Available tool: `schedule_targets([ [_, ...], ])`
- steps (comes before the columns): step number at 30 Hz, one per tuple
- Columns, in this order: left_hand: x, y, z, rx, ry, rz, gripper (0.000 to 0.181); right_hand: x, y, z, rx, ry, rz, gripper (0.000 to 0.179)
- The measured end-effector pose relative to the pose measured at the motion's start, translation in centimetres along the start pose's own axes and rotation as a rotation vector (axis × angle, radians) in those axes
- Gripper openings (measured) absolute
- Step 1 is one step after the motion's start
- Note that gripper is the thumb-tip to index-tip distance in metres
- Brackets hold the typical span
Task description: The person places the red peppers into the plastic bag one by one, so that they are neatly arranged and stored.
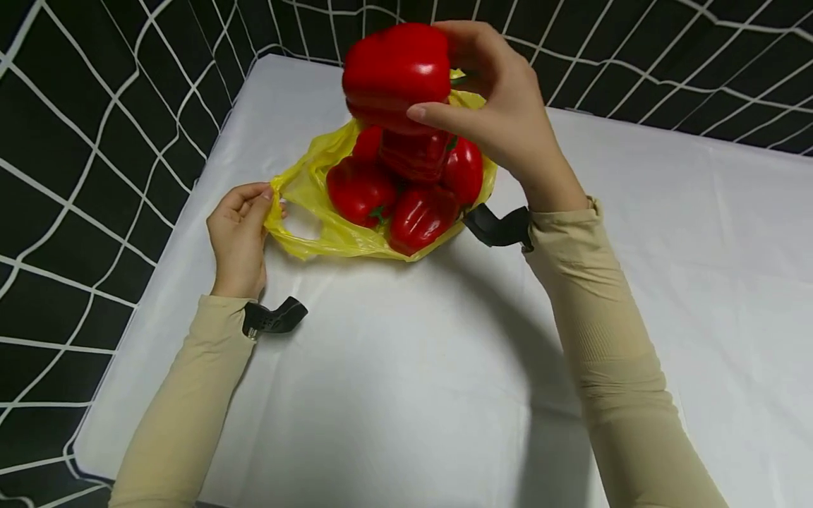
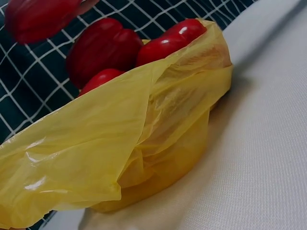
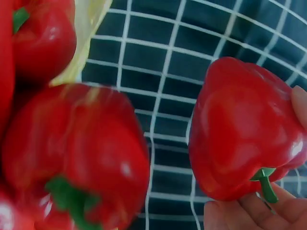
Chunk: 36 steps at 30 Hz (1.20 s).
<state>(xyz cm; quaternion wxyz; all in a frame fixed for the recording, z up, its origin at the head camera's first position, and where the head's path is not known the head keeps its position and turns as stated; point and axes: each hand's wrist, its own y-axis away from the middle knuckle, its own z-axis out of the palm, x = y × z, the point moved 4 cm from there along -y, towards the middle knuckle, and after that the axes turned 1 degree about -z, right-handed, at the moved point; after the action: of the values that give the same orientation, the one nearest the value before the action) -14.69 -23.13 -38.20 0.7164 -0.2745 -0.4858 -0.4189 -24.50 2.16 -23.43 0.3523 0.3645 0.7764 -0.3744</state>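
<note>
A yellow plastic bag (image 1: 346, 240) lies on the table, its mouth spread around several red bell peppers (image 1: 422, 215). My left hand (image 1: 241, 229) pinches the bag's handle at the left. Up above the pile, my right hand (image 1: 508, 106) holds one red bell pepper (image 1: 400, 74) between thumb and fingers, its green stem toward the palm. The right wrist view shows this held pepper (image 3: 244, 132) apart from another pepper (image 3: 76, 153) of the pile. In the left wrist view the bag's side (image 2: 96, 148) hides the lower part of the peppers.
A white cloth covers the table (image 1: 394, 395). White netting (image 1: 95, 155) over a dark backing stands along the table's left and far edges. A black wrist mount (image 1: 276, 316) sticks out from the left sleeve, another mount (image 1: 498, 226) from the right.
</note>
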Motion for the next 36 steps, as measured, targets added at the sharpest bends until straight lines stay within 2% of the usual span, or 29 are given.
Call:
schedule_targets([
  [3,0.0,-0.1,-0.1,0.003,0.008,-0.002,0.009,-0.5,-0.9,1.7,-0.105,0.025,0.025,0.07],
  [6,0.0,-0.1,0.0,0.0,0.016,-0.006,0.009,-1.0,-0.8,3.3,-0.158,0.111,0.015,0.07],
  [11,0.1,-0.2,0.4,-0.019,0.039,-0.009,0.01,-1.3,1.3,4.9,-0.096,0.289,-0.025,0.074],
  [14,0.5,-0.1,0.8,-0.05,0.065,0.037,0.008,-1.0,2.4,5.7,-0.068,0.395,-0.054,0.075],
  [18,1.1,0.3,1.0,-0.106,0.093,0.125,0.006,-0.6,2.9,6.7,-0.036,0.553,-0.108,0.075],
  [22,1.3,0.5,1.0,-0.126,0.123,0.142,0.006,-0.4,3.1,7.9,-0.057,0.643,-0.142,0.074],
  [25,1.3,0.5,1.0,-0.13,0.13,0.135,0.006,-0.2,3.2,8.7,-0.077,0.674,-0.168,0.074],
  [28,1.3,0.5,1.0,-0.142,0.109,0.126,0.005,0.1,3.3,9.0,-0.07,0.656,-0.159,0.078],
  [32,1.2,0.6,1.1,-0.163,0.082,0.116,0.004,0.5,3.2,9.2,-0.062,0.572,-0.136,0.08],
  [36,1.1,0.6,1.0,-0.169,0.075,0.115,0.004,0.7,3.2,9.6,-0.038,0.512,-0.161,0.078],
])
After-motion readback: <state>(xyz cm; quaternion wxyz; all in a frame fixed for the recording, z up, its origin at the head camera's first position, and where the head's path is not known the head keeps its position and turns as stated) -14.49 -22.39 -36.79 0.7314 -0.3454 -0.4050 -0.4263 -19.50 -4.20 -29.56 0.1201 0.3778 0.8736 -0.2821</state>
